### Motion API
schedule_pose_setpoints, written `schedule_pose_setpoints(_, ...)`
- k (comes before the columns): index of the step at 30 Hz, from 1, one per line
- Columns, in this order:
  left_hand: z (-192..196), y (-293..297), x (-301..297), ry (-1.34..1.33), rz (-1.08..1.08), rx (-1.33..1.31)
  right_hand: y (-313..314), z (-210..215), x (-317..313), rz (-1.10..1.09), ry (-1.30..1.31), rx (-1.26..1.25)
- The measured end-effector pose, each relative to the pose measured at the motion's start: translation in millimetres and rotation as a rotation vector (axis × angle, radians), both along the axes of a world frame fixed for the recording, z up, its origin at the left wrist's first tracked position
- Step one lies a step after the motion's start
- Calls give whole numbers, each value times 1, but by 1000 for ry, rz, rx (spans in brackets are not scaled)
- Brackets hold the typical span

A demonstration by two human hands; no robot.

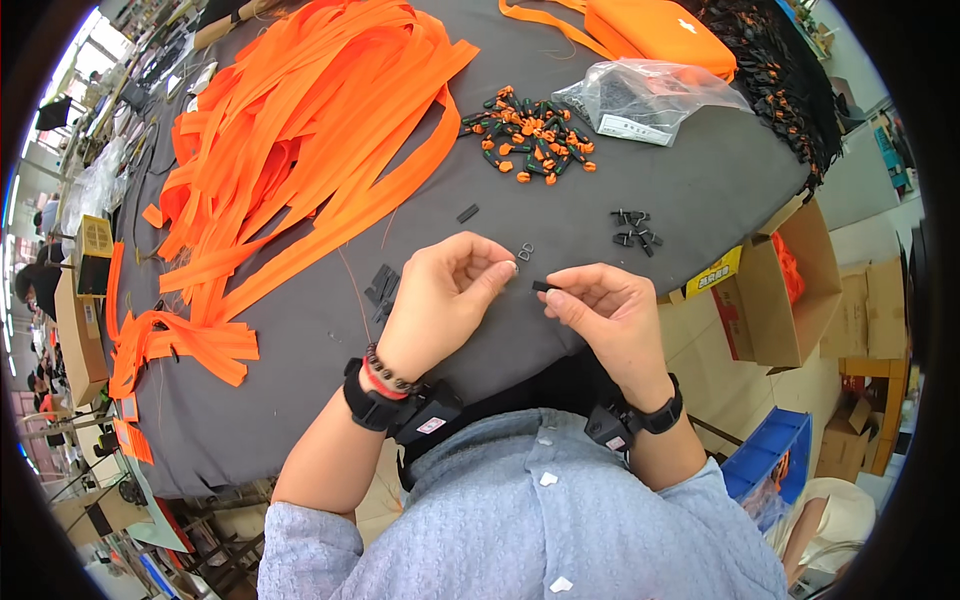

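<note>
My left hand [445, 300] pinches a small metal piece [514, 266] between thumb and forefinger above the dark grey table [300, 340]. My right hand [605, 310] holds a small flat black plastic part [541, 287] by its end, a short gap from the left fingertips. A small metal ring [526, 252] lies on the table just beyond the fingers. A few black plastic pieces [382, 289] lie left of my left hand.
A big heap of orange webbing straps [300, 130] covers the left of the table. Orange-and-dark small parts [530, 135], a clear plastic bag [650, 95], black clips [633, 230] and an orange pouch [660, 30] lie beyond. Cardboard boxes [790, 290] and a blue bin [770, 465] stand at the right.
</note>
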State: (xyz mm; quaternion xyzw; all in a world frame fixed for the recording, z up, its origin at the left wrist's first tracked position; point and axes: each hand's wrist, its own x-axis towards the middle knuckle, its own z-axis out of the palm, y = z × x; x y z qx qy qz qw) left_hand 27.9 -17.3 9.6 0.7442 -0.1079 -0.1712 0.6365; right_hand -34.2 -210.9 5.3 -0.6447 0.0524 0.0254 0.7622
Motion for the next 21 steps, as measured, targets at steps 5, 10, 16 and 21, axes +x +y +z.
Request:
schedule_pose_setpoints(5, 11, 4, -7, 343, -20, -290, 11, 11, 1, -9, 56, 86)
schedule_pose_setpoints(10, 14, 4, -12, 320, -38, -246, 20, 13, 1, -58, -7, 12)
schedule_pose_setpoints(16, 14, 1, -18, 343, -4, -268, 30, 7, 1, -177, -130, -219)
schedule_pose_setpoints(21, 11, 2, -18, 388, -17, -329, 33, 8, 0, -203, -194, -364)
